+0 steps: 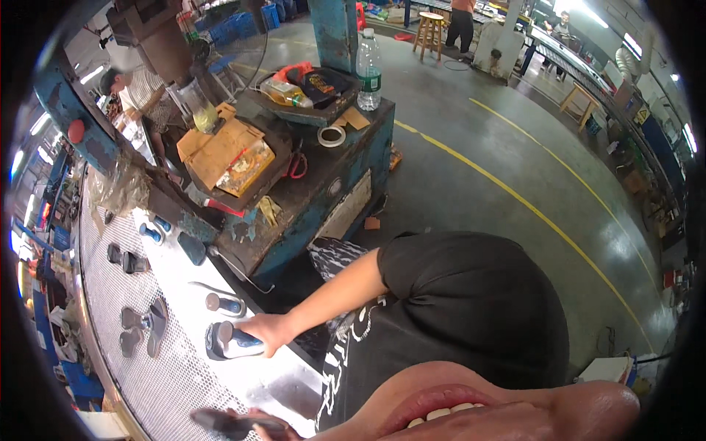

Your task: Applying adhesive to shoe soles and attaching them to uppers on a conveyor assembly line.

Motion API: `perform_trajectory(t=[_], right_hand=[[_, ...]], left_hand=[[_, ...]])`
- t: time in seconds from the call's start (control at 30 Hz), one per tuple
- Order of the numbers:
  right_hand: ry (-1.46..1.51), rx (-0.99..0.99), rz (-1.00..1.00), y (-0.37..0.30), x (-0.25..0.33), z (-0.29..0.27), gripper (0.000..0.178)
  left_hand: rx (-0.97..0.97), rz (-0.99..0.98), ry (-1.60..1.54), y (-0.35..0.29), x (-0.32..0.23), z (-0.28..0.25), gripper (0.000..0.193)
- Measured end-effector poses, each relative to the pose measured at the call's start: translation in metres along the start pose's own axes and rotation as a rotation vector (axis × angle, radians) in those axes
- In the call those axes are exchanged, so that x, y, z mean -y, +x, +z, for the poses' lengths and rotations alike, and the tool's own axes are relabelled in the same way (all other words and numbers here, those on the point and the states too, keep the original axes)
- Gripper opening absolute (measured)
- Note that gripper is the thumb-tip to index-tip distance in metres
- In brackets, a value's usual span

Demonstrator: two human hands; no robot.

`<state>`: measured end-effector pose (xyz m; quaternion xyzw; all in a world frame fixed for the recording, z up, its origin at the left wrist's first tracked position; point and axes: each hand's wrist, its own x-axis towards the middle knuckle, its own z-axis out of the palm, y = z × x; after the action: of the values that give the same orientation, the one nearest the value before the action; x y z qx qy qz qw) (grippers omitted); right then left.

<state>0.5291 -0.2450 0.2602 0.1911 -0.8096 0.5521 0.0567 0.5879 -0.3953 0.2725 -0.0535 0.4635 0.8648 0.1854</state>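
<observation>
My right hand [271,331] reaches across to the bright metal ledge, its fingers closed round a blue shoe last [244,339] with a brown round end. A dark shoe piece [215,340] curves round that last's far side. Just beyond it lies another blue last [224,303]. At the lower edge my left hand [273,425] is closed on a long dark shoe sole [220,422], partly blurred. Several dark shoe parts [153,323] rest on the mesh conveyor [158,371]. More blue lasts [151,232] sit farther along the ledge.
Beyond the ledge stands a worn blue machine bench [323,184] with an open cardboard box [228,158], a tray [309,109], a tape roll [332,137] and a water bottle [369,73]. A bent metal rod [243,270] juts from it. A co-worker [147,92] is at the far left.
</observation>
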Motion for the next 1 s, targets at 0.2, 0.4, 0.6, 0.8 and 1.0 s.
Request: perform_trajectory(t=[0.2,0.4,0.6,0.8,1.0], right_hand=[[0.338,-0.189,0.026,-0.017,0.018,-0.002,0.081],[0.269,-0.158,-0.152,-0.055,0.03,-0.036,0.077],[0.228,-0.072,-0.258,-0.084,0.036,-0.06,0.078],[0.141,-0.253,-0.241,-0.105,0.041,-0.08,0.085],[0.117,-0.381,-0.414,-0.11,0.035,-0.094,0.069]], left_hand=[[0.075,-0.225,-0.31,-0.036,-0.023,0.002,0.073],[-0.104,0.426,0.277,0.102,-0.065,-0.135,0.06],[-0.136,0.19,0.065,0.105,-0.072,-0.02,0.067],[-0.03,0.057,0.065,0.089,0.019,0.07,0.072],[0.048,-0.008,0.278,0.019,0.028,0.14,0.065]])
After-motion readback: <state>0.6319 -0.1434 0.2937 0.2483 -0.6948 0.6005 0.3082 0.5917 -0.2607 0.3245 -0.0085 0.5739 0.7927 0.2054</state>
